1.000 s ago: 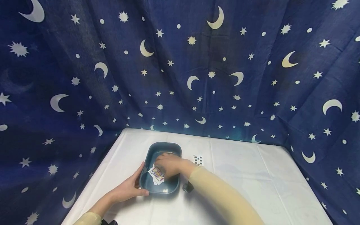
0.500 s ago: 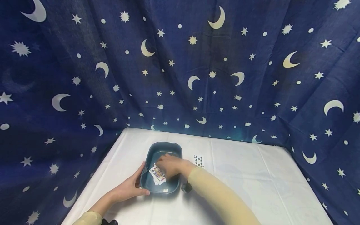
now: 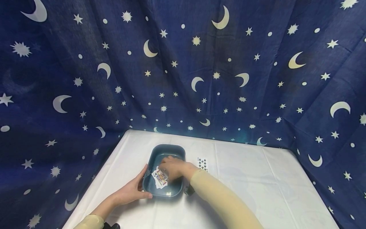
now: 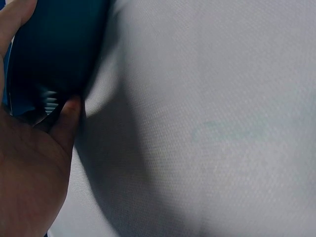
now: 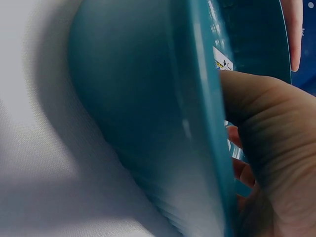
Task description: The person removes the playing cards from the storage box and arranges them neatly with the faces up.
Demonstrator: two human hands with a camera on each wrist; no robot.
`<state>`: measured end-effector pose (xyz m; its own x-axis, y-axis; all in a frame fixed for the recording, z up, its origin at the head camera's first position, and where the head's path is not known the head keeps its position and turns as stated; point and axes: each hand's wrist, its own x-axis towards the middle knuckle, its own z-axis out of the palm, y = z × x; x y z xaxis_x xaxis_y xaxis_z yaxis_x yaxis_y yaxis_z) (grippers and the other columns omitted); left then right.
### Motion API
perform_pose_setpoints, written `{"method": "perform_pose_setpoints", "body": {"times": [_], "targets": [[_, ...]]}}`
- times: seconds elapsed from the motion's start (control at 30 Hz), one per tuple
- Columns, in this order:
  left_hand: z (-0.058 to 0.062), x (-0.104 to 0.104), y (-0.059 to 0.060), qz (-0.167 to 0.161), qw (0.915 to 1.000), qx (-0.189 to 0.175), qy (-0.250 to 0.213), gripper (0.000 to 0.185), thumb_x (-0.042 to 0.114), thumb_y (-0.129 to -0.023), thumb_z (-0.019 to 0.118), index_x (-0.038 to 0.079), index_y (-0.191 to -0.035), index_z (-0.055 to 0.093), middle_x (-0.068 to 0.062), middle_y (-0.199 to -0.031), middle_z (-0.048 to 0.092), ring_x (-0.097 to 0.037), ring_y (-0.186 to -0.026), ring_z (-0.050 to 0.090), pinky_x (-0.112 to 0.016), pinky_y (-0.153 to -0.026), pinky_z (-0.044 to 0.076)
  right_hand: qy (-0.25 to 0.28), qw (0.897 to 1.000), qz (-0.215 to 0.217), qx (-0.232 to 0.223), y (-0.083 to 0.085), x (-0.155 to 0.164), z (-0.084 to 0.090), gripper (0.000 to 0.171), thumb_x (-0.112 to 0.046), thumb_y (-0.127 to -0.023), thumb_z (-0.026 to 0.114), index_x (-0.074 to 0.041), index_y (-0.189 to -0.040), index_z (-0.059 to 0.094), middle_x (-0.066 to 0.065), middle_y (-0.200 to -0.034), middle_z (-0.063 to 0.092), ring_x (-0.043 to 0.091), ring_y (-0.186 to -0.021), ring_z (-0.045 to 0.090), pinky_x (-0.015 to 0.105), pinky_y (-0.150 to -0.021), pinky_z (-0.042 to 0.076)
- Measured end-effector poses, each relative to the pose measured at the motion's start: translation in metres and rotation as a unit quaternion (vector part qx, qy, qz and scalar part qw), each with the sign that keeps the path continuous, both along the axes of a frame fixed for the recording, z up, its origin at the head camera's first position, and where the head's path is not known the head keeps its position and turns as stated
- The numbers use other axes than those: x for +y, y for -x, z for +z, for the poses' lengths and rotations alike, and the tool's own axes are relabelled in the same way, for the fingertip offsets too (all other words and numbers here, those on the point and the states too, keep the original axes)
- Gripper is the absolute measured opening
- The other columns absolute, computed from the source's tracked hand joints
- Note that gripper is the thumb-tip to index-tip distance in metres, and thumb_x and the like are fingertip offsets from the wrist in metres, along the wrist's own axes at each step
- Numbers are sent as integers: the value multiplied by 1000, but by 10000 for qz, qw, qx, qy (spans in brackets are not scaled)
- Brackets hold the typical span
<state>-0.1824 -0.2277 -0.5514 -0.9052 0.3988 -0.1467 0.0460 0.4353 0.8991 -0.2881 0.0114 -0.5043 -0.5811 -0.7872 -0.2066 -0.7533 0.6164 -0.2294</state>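
White table (image 3: pixel 257 178) fills the lower frame; teal tray (image 3: pixel 168 152) sits left of centre; left hand (image 3: pixel 130 190) grips the tray's near-left rim; right hand (image 3: pixel 171 168), inside the tray, pinches the playing cards (image 3: pixel 159 178); one card (image 3: pixel 201 163) lies just right of the tray.

Bare table (image 3: pixel 257 184) right of the tray (image 3: pixel 168 149), lone card (image 3: pixel 202 163) just beside it, curtain (image 3: pixel 183 79) closing the far side
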Motion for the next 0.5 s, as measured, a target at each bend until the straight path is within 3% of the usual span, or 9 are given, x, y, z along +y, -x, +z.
{"method": "perform_pose_setpoints", "body": {"times": [0.5], "targets": [[-1,0,0,-21,10000,35,65,126,29,-83,88,16,-165,-6,-16,-171,-2,-44,-151,20,-47,-116,35,-169,9993,107,301,4,2,-3,82,-43,-65,94,-24,-138,63,-8,-136,56,12,-121,49,29,-109,43]]}}
